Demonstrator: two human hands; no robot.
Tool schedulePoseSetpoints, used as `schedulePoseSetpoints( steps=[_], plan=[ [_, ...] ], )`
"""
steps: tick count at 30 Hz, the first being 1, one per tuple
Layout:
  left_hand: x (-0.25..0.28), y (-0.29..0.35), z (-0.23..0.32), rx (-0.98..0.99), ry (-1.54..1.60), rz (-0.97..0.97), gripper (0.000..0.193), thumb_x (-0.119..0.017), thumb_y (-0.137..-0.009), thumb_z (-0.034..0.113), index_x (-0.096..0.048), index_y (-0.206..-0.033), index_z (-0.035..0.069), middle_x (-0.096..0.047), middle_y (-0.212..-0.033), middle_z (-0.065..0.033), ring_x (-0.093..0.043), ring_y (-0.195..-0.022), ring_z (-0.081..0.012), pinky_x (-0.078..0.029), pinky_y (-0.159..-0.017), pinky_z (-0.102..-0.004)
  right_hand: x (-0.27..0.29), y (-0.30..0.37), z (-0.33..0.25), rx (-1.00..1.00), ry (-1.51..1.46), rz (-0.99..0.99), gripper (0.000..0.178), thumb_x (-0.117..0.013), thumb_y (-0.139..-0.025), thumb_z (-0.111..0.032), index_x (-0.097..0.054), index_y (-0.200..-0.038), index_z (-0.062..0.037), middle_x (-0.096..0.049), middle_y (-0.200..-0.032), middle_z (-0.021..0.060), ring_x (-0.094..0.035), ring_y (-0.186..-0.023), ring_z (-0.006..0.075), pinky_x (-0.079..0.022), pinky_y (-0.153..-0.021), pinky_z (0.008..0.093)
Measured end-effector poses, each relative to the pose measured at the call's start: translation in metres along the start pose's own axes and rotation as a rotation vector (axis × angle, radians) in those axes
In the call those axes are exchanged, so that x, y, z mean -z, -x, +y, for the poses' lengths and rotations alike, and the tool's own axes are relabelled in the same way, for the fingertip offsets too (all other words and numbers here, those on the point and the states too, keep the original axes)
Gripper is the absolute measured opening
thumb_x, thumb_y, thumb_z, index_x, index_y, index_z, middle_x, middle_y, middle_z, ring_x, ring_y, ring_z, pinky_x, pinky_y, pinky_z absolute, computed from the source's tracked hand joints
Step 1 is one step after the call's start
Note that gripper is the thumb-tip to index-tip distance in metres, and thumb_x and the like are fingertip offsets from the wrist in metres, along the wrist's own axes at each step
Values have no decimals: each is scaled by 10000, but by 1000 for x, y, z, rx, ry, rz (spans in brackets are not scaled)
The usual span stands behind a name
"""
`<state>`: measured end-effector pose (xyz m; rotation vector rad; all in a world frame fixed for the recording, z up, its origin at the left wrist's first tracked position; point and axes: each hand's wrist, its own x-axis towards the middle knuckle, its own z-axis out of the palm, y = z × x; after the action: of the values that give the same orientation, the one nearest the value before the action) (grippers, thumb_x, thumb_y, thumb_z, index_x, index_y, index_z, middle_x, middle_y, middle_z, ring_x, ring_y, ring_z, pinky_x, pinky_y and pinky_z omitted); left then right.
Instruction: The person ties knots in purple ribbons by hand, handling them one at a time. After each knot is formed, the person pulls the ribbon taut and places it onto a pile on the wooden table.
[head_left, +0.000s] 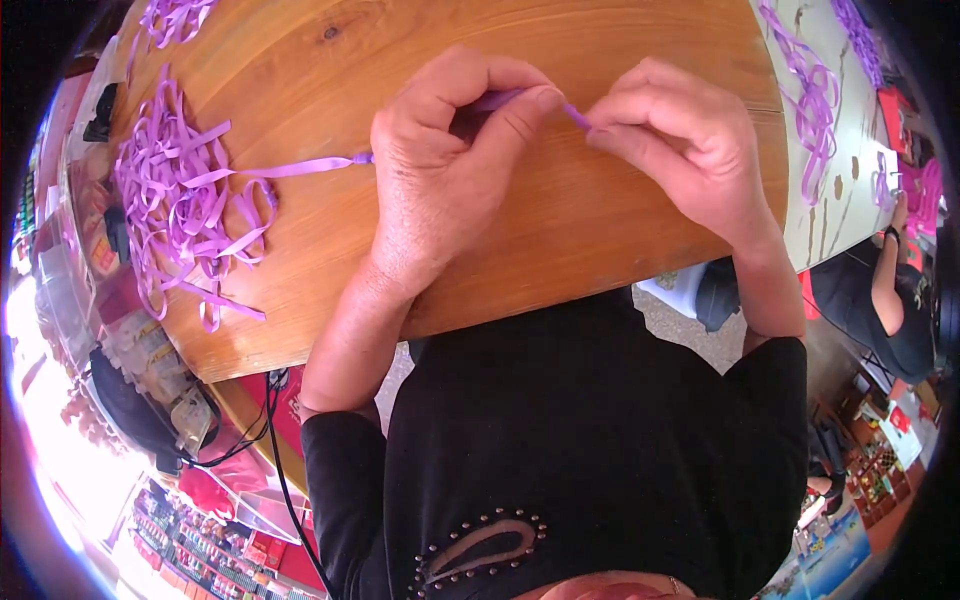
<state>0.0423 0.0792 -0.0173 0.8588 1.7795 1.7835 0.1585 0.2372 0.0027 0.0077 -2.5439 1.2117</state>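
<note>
A: Item one?
B: Ribbon [310,167], purple, narrow. Runs from the pile at 10 o'clock into the left hand [440,160] at 12, re-emerging as a short span toward 2.
A: Left hand, condition?
B: Grasping. Thumb and forefinger pinch the ribbon at the tips; other fingers curled beneath, their hold partly hidden.
A: Right hand [690,150]?
B: Also grasping, at 2 o'clock – thumb and fingertips closed on the ribbon just beside the left pinch.
A: Defects?
B: One dark, bunched spot beside the left wrist; knot or twist, cannot tell.
A: Handling notes?
B: In my judgement: anchor firmly with the left tips, work the short span with the right, and leave the grips close so little slips. Even tension should serve better than a hard tug. The trailing length could snag in the pile [180,210], so slack on the 9 o'clock side would help.
A: Surroundings?
B: Wooden table [560,230] beneath both hands; loose strips [818,110] at 2 o'clock, on a pale top [850,190] – well apart from the pile.
</note>
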Motion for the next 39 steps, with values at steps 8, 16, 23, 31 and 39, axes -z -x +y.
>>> schedulePoseSetpoints(
  steps=[8,16,23,31,39],
  plan=[
    [-9,4,2,152,509,18,77,-613,-849,-24,-603,-921,1,-615,-852,4,-563,-755,-52,-460,-705,-187,-17,0,5,-315,-1101,-44,199,-568,-869,-45,-623,-1044,34,-591,-876,53,-508,-794,125,-398,-711,270],
    [-6,11,-2,-333,-85,89,165,-610,-827,-69,-596,-982,-14,-595,-917,-44,-544,-826,-103,-451,-728,-220,-24,-7,5,-265,-1435,-6,259,-574,-866,-42,-614,-1114,20,-624,-1139,106,-562,-993,132,-428,-877,262],
    [-3,5,-3,-427,-262,199,154,-680,-756,-66,-672,-875,30,-568,-792,-38,-537,-633,-82,-436,-542,-198,-26,-11,-4,-35,-625,157,233,-594,-833,26,-652,-1058,9,-652,-1022,97,-598,-880,146,-458,-784,241],
    [-4,12,-4,-223,-107,150,158,-630,-815,-55,-647,-965,-10,-606,-895,-44,-555,-825,-99,-442,-734,-200,-27,-13,-11,66,-173,235,260,-612,-804,59,-672,-1042,-27,-649,-896,81,-594,-812,147,-450,-728,234],
    [-8,9,-9,-143,146,246,96,-679,-779,-43,-654,-844,24,-571,-742,-1,-493,-622,-39,-404,-552,-175,-22,-9,8,-382,-1525,-102,286,-579,-816,-17,-622,-1091,50,-650,-1000,94,-558,-857,132,-429,-782,254]
  ],
)
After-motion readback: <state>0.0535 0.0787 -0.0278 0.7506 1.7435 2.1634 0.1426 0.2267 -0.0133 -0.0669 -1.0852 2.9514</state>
